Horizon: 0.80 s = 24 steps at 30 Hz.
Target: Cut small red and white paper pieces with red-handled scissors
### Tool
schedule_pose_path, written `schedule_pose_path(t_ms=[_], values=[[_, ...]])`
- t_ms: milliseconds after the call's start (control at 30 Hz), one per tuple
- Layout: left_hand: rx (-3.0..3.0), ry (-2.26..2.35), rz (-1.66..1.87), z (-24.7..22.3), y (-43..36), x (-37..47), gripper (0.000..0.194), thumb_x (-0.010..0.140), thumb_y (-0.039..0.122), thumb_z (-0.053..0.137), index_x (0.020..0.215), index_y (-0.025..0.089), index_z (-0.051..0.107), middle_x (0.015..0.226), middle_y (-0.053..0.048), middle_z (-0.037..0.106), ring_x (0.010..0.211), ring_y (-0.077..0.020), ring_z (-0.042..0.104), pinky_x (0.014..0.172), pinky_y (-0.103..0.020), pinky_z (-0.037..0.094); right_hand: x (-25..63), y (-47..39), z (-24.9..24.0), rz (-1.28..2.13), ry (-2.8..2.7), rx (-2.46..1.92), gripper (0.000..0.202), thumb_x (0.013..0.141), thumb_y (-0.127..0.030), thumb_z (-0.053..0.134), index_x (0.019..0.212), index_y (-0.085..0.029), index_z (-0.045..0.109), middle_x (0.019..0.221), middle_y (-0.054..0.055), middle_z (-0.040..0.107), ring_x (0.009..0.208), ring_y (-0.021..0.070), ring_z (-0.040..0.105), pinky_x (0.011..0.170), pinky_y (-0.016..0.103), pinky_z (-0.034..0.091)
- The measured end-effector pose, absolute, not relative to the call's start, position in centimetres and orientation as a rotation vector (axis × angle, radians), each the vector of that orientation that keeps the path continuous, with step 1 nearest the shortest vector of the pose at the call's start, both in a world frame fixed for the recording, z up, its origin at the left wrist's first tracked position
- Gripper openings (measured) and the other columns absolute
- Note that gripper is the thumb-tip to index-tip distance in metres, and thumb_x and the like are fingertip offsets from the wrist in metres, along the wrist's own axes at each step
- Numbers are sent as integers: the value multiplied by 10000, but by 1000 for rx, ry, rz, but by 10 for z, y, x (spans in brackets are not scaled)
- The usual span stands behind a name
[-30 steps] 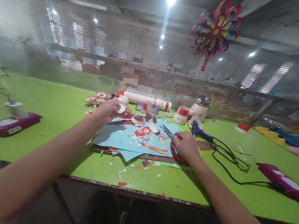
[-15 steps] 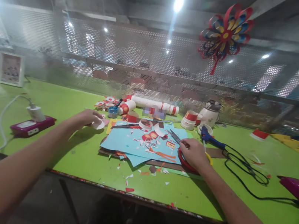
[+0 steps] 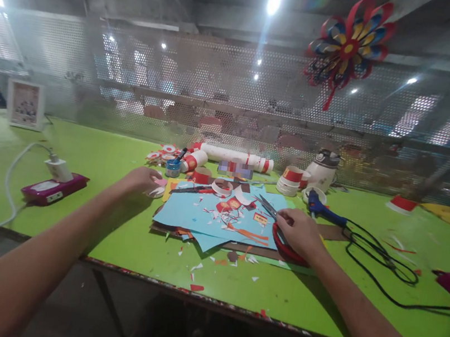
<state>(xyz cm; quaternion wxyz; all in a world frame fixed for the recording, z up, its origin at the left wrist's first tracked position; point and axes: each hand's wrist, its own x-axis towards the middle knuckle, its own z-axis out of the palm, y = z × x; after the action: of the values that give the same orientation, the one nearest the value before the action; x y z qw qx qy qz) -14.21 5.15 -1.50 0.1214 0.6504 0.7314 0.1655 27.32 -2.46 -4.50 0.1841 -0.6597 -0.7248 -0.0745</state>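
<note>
My right hand (image 3: pixel 297 233) grips scissors (image 3: pixel 268 208), whose metal blades point away and to the left over light blue paper sheets (image 3: pixel 184 213). A red curved band (image 3: pixel 284 248) lies under that hand; whether it belongs to the scissors I cannot tell. On the left, my left hand (image 3: pixel 142 180) has its fingers bent down over a white paper piece (image 3: pixel 155 192), beside a pink one; its fingertips are partly hidden. Red paper shapes (image 3: pixel 228 205), orange strips (image 3: pixel 252 236) and white scraps lie on the blue sheets, along with a dark tool with red handles (image 3: pixel 192 189).
A blue glue gun (image 3: pixel 326 210) with a black cord lies to the right. Behind stand a blue jar (image 3: pixel 172 168), white tubes (image 3: pixel 235 157), tape rolls (image 3: pixel 287 186) and a bottle (image 3: pixel 323 169). Purple power strips (image 3: pixel 55 188) sit at both sides. Scraps dot the green table (image 3: pixel 133 245).
My left hand has shifted slightly right, bringing it over the pink and white paper pieces. My right hand stays on the scissors. The whole view has turned slightly left.
</note>
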Motion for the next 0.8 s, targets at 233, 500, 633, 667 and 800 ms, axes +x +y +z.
schedule_pose_path(t_ms=[233, 500, 633, 667, 800], values=[[2121, 2125, 802, 11, 41, -110, 342, 730, 347, 522, 957, 167, 704, 928, -114, 714, 840, -282, 624, 656, -315, 419, 273, -23, -50, -252, -2026, -1851, 216, 911, -257, 537, 1101, -167, 581, 1110, 63, 620, 901, 187, 632, 767, 383, 529], [2395, 1364, 761, 4, 44, -19, 301, 732, 345, 551, 930, 190, 715, 813, -37, 723, 721, -185, 628, 639, -258, 448, 260, -31, -44, -298, -2083, -1778, 216, 913, -258, 533, 1105, -171, 580, 1121, 64, 616, 914, 190, 628, 781, 390, 524], [2431, 1207, 675, -20, 49, -4, 249, 707, 278, 571, 887, 191, 719, 843, -49, 720, 725, -186, 632, 660, -269, 462, 247, -25, -28, -228, -2225, -1693, 212, 914, -257, 531, 1101, -172, 582, 1120, 64, 617, 910, 188, 628, 776, 385, 526], [2437, 1201, 671, -26, 50, -3, 257, 716, 271, 557, 899, 183, 714, 846, -56, 717, 726, -188, 632, 665, -273, 462, 244, -22, -24, -208, -2260, -1673, 214, 910, -257, 537, 1100, -168, 582, 1116, 64, 618, 911, 189, 629, 776, 387, 525], [2467, 1244, 696, -44, 50, -3, 339, 743, 282, 523, 1008, 132, 671, 936, -110, 691, 785, -220, 623, 680, -300, 455, 232, -3, -15, -121, -2346, -1618, 207, 913, -260, 532, 1091, -170, 588, 1106, 60, 623, 893, 184, 633, 762, 375, 531]])
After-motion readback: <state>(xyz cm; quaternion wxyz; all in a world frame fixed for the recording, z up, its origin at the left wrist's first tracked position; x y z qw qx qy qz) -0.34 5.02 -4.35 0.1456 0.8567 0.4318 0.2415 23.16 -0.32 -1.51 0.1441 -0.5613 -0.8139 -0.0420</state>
